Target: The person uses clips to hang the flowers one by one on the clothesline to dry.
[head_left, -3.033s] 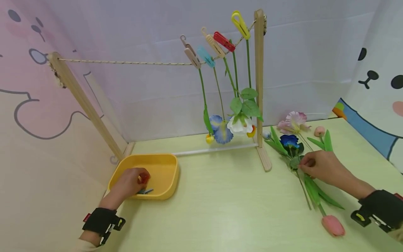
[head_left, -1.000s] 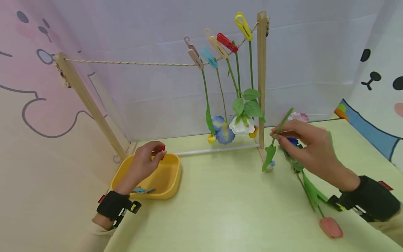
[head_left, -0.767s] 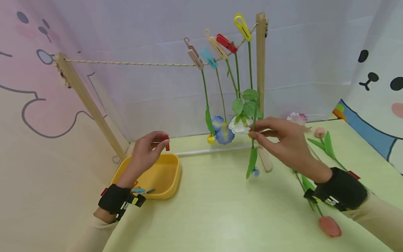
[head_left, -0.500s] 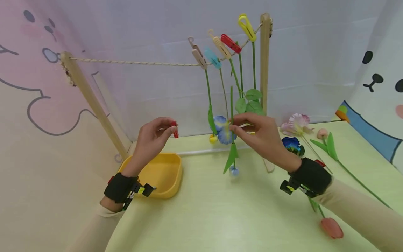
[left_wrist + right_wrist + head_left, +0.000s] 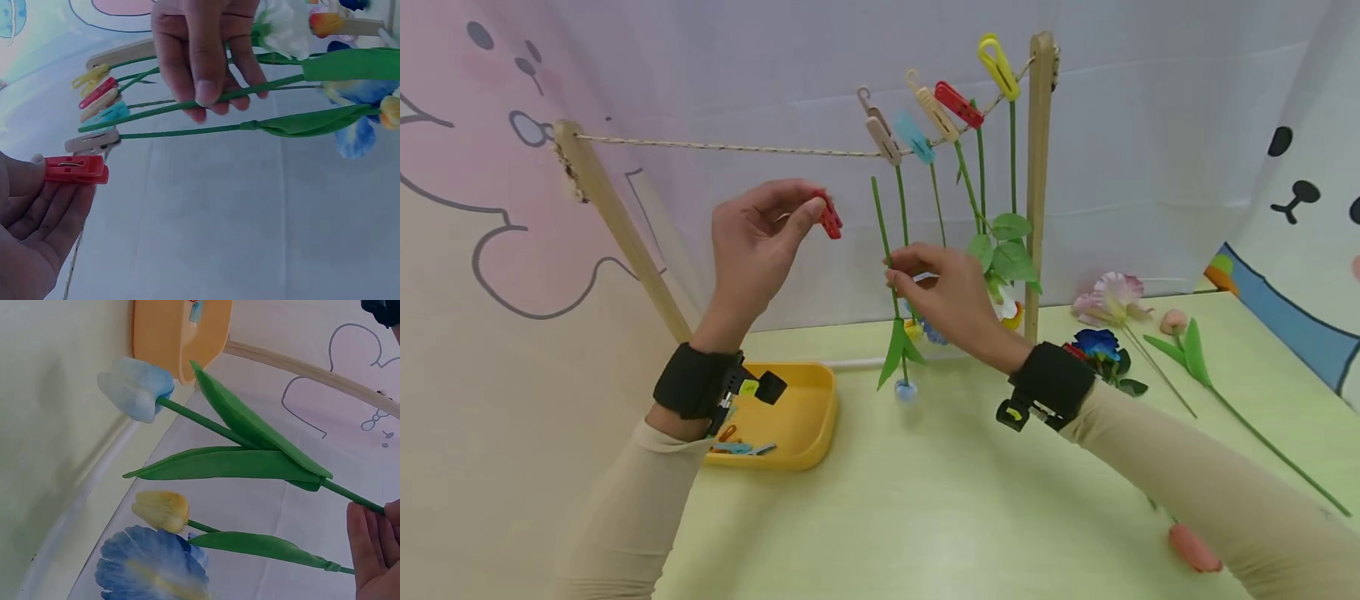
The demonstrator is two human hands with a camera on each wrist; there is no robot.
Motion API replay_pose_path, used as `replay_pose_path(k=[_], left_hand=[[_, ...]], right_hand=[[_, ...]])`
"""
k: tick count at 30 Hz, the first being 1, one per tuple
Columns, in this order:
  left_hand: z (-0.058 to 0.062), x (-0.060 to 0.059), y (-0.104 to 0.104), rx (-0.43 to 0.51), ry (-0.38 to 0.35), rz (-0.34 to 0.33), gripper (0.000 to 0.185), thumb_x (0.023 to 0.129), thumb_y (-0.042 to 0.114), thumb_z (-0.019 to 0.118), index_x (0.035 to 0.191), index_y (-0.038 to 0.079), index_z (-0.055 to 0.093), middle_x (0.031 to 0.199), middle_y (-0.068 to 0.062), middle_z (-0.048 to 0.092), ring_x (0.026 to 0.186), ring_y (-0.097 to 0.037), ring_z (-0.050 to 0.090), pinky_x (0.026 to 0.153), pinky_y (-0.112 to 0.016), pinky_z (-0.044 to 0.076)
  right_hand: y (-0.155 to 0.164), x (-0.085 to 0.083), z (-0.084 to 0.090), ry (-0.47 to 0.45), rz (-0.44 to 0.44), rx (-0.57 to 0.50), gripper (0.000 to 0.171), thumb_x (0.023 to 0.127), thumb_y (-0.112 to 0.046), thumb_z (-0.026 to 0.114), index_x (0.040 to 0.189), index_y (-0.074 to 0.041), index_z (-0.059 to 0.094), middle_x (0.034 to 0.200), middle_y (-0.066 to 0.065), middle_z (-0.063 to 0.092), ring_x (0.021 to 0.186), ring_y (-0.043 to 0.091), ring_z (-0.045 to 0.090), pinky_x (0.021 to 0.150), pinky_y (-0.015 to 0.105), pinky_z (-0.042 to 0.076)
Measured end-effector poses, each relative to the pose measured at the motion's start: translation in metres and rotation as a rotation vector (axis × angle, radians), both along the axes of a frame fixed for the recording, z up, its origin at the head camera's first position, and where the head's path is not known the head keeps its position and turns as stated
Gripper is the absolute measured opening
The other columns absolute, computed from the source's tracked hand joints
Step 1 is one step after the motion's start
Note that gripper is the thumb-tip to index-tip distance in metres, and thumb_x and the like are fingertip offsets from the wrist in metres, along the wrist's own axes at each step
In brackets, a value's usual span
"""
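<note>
Red clothespin (image 5: pixel 831 218) pinched in left hand (image 5: pixel 758 242), just left of the blue tulip's (image 5: pixel 905 389) stem top. Right hand (image 5: pixel 946 293) pinches that stem mid-length, axis vertical, bloom down, tip just below the rope (image 5: pixel 722 149).

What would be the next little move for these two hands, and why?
Probably lift the stem tip up to the rope, just left of the tan peg. The right hand pinches a light blue tulip by its stem, bloom down, with the tip below the rope. The left hand holds a red peg ready near it. Five flowers already hang there from pegs.
</note>
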State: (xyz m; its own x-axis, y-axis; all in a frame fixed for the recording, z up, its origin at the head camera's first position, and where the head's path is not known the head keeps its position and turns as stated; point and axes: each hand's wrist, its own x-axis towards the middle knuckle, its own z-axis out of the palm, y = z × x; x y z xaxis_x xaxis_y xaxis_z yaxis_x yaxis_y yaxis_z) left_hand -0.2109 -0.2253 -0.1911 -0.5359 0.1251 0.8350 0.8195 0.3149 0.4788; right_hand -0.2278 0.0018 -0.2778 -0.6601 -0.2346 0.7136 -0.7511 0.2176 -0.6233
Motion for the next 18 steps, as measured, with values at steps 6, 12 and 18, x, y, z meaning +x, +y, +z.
replay_pose_path(k=[6, 12, 18], left_hand=[[0.029, -0.006, 0.015, 0.128, -0.011, -0.015, 0.013, 0.092, -0.006, 0.073, 0.104, -0.007, 0.077, 0.094, -0.012, 0.076, 0.088, -0.017, 0.074, 0.09, -0.033, 0.059], [0.049, -0.009, 0.031, 0.316, -0.068, -0.11, 0.011, 0.091, -0.008, 0.072, 0.101, -0.009, 0.077, 0.09, -0.012, 0.077, 0.085, -0.02, 0.074, 0.09, -0.034, 0.059], [0.055, -0.033, 0.034, 0.377, -0.059, -0.153, 0.011, 0.089, -0.007, 0.075, 0.099, -0.009, 0.077, 0.09, -0.014, 0.077, 0.083, -0.022, 0.074, 0.087, -0.035, 0.06]], right_hand=[[-0.01, -0.01, 0.009, -0.025, -0.052, -0.082, 0.02, 0.095, -0.009, 0.074, 0.113, -0.001, 0.078, 0.097, 0.008, 0.078, 0.082, 0.021, 0.075, 0.076, 0.028, 0.061], [-0.017, -0.015, 0.015, -0.025, -0.093, -0.089, 0.022, 0.095, -0.009, 0.074, 0.115, -0.001, 0.077, 0.097, 0.009, 0.078, 0.081, 0.02, 0.074, 0.076, 0.026, 0.06], [-0.021, -0.018, 0.021, -0.051, -0.093, -0.096, 0.022, 0.096, -0.01, 0.073, 0.116, 0.0, 0.076, 0.098, 0.01, 0.077, 0.081, 0.02, 0.073, 0.072, 0.023, 0.059]])
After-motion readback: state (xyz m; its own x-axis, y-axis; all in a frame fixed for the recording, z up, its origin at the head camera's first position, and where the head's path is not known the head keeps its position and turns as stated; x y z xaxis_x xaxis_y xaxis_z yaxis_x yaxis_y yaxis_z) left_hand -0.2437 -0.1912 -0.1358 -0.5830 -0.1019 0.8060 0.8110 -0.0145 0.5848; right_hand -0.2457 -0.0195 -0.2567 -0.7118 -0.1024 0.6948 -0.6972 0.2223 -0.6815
